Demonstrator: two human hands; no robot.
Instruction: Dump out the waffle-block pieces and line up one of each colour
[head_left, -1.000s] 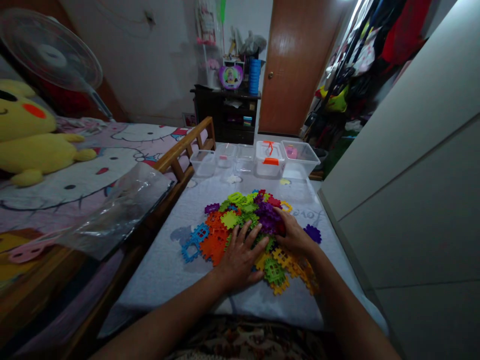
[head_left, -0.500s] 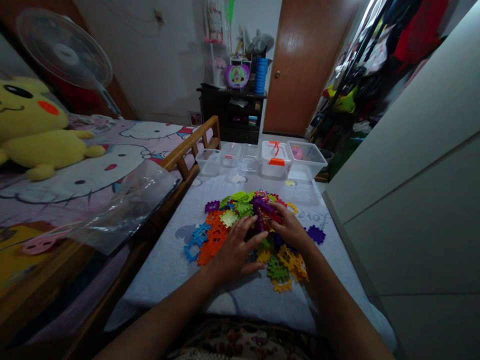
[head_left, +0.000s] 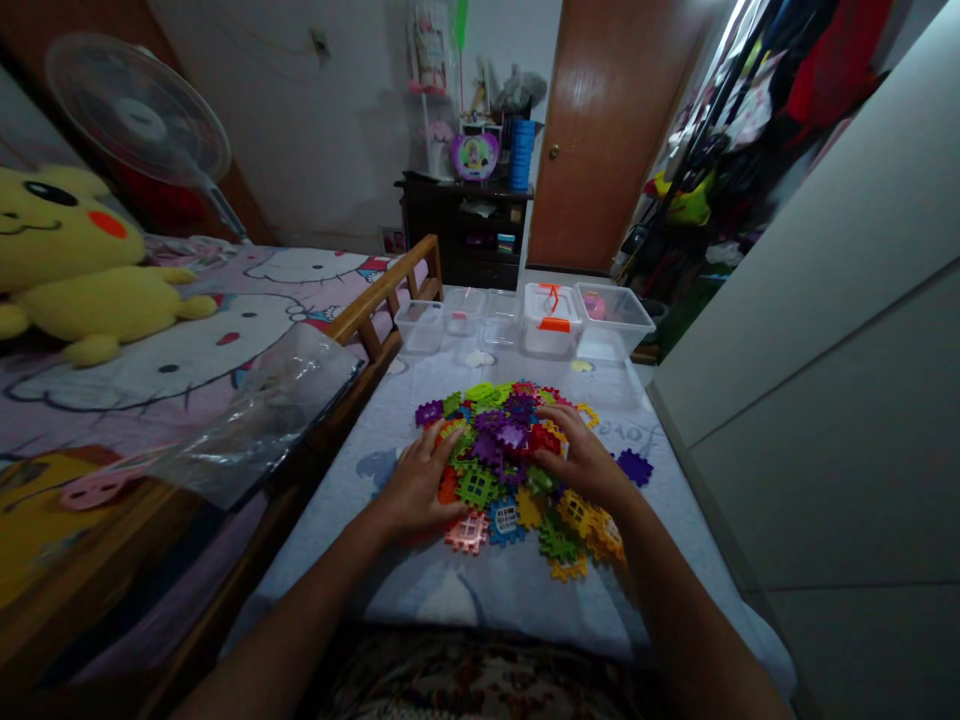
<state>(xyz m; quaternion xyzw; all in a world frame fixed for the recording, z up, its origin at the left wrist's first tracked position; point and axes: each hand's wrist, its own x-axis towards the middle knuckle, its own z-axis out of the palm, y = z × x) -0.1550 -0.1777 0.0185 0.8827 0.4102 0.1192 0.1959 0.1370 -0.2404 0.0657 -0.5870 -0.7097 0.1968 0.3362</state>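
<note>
A heap of flat interlocking plastic tiles (head_left: 504, 450) in purple, green, orange, yellow, red and blue lies on a pale grey mat (head_left: 480, 590). My left hand (head_left: 420, 482) rests palm down on the heap's left edge with its fingers spread over the pieces. My right hand (head_left: 581, 457) lies flat on the heap's right side, fingers pointing left onto purple and red tiles. Neither hand grips a piece. A single purple tile (head_left: 636, 467) sits apart to the right of my right hand.
Clear plastic boxes (head_left: 611, 318), one with an orange latch (head_left: 553, 319), line the mat's far end. A wooden bed frame (head_left: 379, 300) with a crumpled clear plastic bag (head_left: 259, 420) and a yellow plush toy (head_left: 79, 270) is on the left. A pale cabinet (head_left: 825, 350) stands right.
My left hand has slid from the heap's middle to its left edge, pushing the blue and orange tiles inward so the heap is tighter. My right hand stayed on the right side.
</note>
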